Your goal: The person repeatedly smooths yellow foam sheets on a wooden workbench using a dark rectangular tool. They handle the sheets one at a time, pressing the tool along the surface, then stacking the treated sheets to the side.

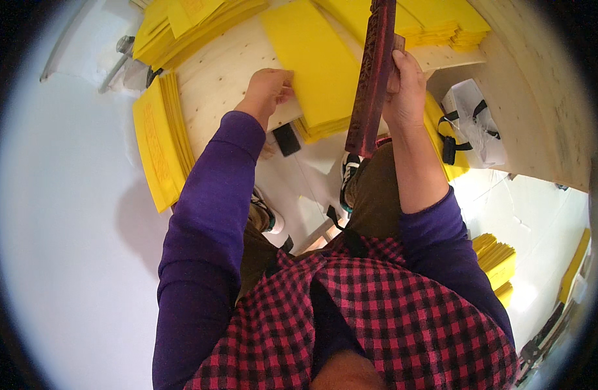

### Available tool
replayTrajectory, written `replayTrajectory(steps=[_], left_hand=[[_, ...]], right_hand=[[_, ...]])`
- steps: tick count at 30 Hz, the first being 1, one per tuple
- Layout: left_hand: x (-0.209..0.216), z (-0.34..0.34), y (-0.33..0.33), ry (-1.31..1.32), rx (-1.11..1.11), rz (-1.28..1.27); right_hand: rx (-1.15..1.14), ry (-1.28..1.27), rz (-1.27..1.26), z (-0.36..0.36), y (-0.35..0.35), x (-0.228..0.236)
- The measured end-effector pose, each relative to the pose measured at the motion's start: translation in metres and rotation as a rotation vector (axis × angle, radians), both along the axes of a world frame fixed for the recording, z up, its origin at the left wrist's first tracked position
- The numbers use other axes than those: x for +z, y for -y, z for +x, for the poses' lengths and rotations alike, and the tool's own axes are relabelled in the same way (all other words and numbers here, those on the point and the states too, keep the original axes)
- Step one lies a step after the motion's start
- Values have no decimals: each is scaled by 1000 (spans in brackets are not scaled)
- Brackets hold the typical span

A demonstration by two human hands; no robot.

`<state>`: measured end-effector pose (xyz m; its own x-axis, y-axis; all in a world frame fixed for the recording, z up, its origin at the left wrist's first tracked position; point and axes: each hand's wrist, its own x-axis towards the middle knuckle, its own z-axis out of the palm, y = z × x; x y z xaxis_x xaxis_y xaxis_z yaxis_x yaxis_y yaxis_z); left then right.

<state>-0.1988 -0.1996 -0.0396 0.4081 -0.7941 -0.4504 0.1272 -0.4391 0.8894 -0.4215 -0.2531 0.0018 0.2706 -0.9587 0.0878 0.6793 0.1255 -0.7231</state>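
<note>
In my right hand [406, 88] is a long carved wooden printing block [370, 84], stained dark red, held upright by a wooden grip on its back. Its carved face points left, and it stands above the right edge of a stack of yellow paper sheets [318, 68]. My left hand [268, 90] is at the left edge of that stack, its fingers curled and pinched at the paper's edge. The stack lies on a pale wooden board [214, 84], with its near end overhanging the board's edge.
More yellow paper lies in piles at the far left [188, 29] and far right [442, 26]. A printed yellow stack [157, 140] leans at the board's left side. On the right are a white box [474, 120] with black straps and yellow bundles [495, 260] on the floor.
</note>
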Motion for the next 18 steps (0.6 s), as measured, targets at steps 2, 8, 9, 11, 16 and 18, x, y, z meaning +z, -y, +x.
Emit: replayTrajectory(steps=[2, 8, 9, 11, 16, 18], left_hand=[[0, -1, 4, -34, 24, 9], [3, -8, 13, -10, 88, 59], [5, -9, 13, -5, 87, 67], [6, -15, 16, -37, 130, 9], [3, -22, 24, -106, 203, -81], [-1, -17, 23, -86, 213, -104]], right_hand=[[-32, -17, 44, -2, 2, 1], [-22, -44, -9, -2, 5, -3], [-25, -39, -6, -2, 4, -4], [-11, -11, -29, -2, 3, -5], [34, -30, -20, -3, 5, -8], [63, -47, -27, -5, 6, -10]])
